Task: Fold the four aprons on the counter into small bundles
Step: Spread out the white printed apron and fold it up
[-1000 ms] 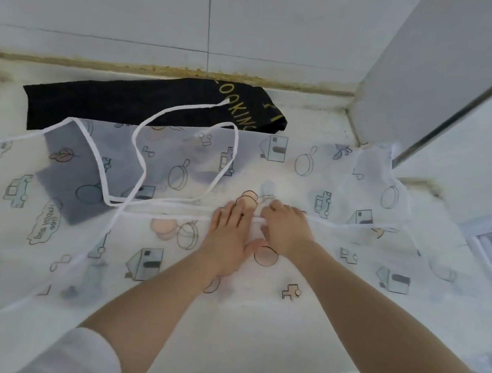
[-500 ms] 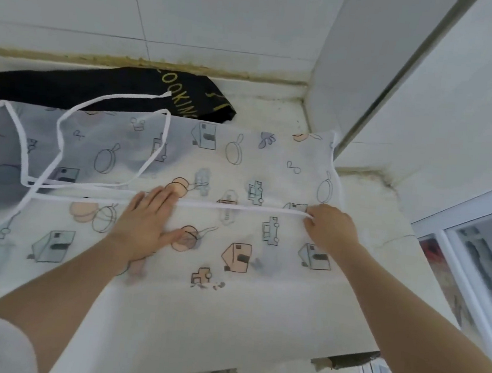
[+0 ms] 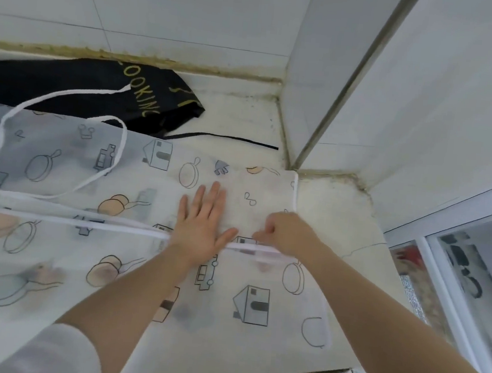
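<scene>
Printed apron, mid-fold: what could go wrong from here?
1. The loose white strap loops over the printed apron, so it may get trapped crookedly in the next fold.
2. The left hand presses flat while the right hand pinches near the hem; pulling there could skew the thin fabric.
3. The black apron touches its far edge and might get dragged along.

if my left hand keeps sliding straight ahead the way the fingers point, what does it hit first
Left hand lies flat on the printed apron, fingers pointing at the back wall. It would cross the apron's far edge, then probably the black strap on the counter.
</scene>
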{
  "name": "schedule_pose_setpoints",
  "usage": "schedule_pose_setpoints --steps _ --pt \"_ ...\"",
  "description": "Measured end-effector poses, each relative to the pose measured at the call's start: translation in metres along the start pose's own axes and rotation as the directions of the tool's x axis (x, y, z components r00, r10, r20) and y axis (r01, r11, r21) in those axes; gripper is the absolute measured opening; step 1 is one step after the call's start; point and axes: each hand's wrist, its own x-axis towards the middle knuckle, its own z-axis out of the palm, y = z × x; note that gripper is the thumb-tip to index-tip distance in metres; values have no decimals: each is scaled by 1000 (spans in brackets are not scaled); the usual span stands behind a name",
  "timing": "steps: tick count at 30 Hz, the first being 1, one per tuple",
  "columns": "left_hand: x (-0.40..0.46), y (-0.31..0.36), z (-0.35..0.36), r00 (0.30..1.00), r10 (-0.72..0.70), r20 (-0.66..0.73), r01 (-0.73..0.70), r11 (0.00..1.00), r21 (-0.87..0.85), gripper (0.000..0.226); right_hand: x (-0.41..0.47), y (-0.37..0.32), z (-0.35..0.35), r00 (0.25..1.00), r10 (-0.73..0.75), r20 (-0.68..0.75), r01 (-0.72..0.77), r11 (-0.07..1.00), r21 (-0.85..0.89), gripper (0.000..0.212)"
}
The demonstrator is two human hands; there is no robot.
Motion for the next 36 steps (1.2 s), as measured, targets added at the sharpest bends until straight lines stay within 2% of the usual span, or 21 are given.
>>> schedule_pose_setpoints --steps 2,4,6,8,9,11,13,15,17,18,19,20,22,24,26,27,30,31,33,34,36 --pt "2 -6 0 999 -6 32 6 1000 4 86 12 7 -8 956 50 -290 -4 987 158 23" --pt "4 -8 -1 999 4 49 -5 1000 16 90 26 9 -16 857 -59 -512 126 987 98 36" --pt "5 -9 -1 999 5 51 -5 1000 9 88 40 2 -27 872 -191 -450 206 978 -14 55" --pt "5 -12 -1 999 5 45 -6 1000 4 84 53 -3 -38 934 -202 -294 191 979 -69 58" --pt "4 -14 0 999 3 46 -3 1000 4 83 58 -3 -44 950 -190 -248 165 979 -119 48" --pt "2 -19 -1 999 1 48 -1 1000 2 82 59 3 -58 966 -174 -193 126 964 -235 11" --pt "-1 -23 -2 998 -4 57 4 1000 3 82 59 5 -68 976 -173 -133 134 957 -259 16" --pt "-4 -26 -2 998 -3 65 3 1000 11 81 57 5 -69 967 -194 -165 154 961 -230 18" --pt "-5 -27 -3 998 0 65 -1 1000 9 81 53 7 -63 950 -174 -259 157 984 -88 19" --pt "-5 -28 -4 998 2 66 -3 1000 9 81 51 12 -60 951 -120 -284 158 981 113 22" --pt "-6 -31 -4 998 7 65 -8 1000 14 81 48 17 -60 962 -51 -270 153 916 372 25" --pt "-8 -34 -4 998 16 59 -18 1000 24 81 46 22 -59 977 -8 -211 134 795 591 27" --pt "-12 -41 -2 998 49 35 -51 998 44 80 43 32 -57 998 19 -56 33 603 797 31" --pt "-15 -46 -1 997 78 -4 -78 995 62 77 43 38 -53 999 23 36 -42 433 901 33" --pt "-16 -49 2 997 75 -31 -72 995 76 76 44 37 -48 998 -36 58 -48 233 971 33" --pt "-16 -49 3 996 71 -54 -67 995 76 75 43 35 -46 996 -63 62 -49 184 982 35" --pt "-17 -51 5 993 70 -97 -63 995 75 74 43 26 -39 997 -44 65 -54 219 974 60" --pt "-18 -53 6 992 74 -100 -66 995 80 73 45 22 -38 998 -25 52 -44 236 971 59" --pt "-19 -53 6 989 88 -122 -78 993 88 72 46 11 -40 998 67 -12 -4 234 972 38" --pt "-19 -53 6 988 91 -127 -79 993 91 72 45 5 -45 986 140 -86 54 215 975 30" --pt "-19 -52 7 987 85 -133 -73 993 92 72 44 -5 -56 922 244 -299 252 208 945 28"
